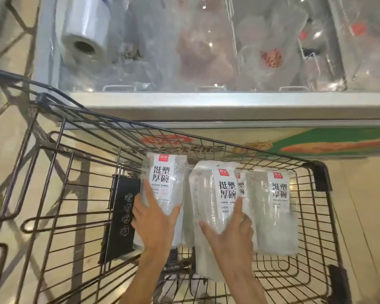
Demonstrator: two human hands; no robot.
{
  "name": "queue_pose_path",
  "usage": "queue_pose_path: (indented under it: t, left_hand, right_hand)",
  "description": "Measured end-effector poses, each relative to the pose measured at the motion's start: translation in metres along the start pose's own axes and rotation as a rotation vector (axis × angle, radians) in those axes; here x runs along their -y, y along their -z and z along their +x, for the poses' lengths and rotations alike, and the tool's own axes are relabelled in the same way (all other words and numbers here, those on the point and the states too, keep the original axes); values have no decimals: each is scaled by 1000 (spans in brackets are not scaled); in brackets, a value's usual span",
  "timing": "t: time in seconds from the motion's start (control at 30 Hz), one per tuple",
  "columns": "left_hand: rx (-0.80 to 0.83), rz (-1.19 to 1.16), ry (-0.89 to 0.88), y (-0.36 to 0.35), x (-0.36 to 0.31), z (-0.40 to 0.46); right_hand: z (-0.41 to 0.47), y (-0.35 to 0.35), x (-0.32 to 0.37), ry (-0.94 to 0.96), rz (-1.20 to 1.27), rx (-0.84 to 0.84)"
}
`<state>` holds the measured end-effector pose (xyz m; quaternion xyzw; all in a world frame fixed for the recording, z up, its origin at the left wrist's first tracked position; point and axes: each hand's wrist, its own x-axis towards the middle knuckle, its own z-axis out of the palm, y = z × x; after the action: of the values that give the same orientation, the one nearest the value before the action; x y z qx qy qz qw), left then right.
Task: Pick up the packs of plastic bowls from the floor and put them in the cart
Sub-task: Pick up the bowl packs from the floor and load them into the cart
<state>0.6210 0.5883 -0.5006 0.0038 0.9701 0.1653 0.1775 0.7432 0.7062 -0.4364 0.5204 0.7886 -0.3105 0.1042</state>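
**Bowl Packs in Cart Basket: Placement Risks**

In the lower centre of the frame, inside the wire cart (312, 218), four packs of plastic bowls are visible. The left hand (155, 224) grasps the left pack (162, 183), thumb on one side and fingers spread along the other. The right hand (233, 229) grasps the middle pack (208, 194) in the same manner. A third pack (241, 186) shows only as a label strip behind the middle pack. The right pack (276, 211) stands free of both hands, near the basket's right wall. Whether the held packs already rest on the basket floor cannot be determined.

Judged hazards:
- Release before support: a pack let go above the basket floor may topple onto the black panel (121, 216) at centre left.
- Slippery film: the clear wrapping may slide through a loose grasp.
- Crowding: pushing the middle pack rightward may tip the free-standing right pack.

A chest freezer (206, 106) spans the upper frame, a plastic bag roll (86, 34) at its upper left.
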Motion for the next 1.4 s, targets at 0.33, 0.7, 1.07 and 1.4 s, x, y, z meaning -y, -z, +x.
queue_pose_path:
  t: [0.33, 0.7, 1.07, 1.4]
  left_hand:
    - [49, -40, 28, 10, 12, -9]
    - [58, -85, -8, 11, 17, -7]
    - [35, -82, -253, 135, 1, -35]
    - [-256, -126, -461, 368, -2, -82]
  right_hand:
    - [18, -38, 59, -131, -23, -58]
    - [30, -69, 61, -183, -64, -23]
    - [-12, 59, 80, 233, -154, 110]
    - [-109, 214, 214, 736, -254, 146]
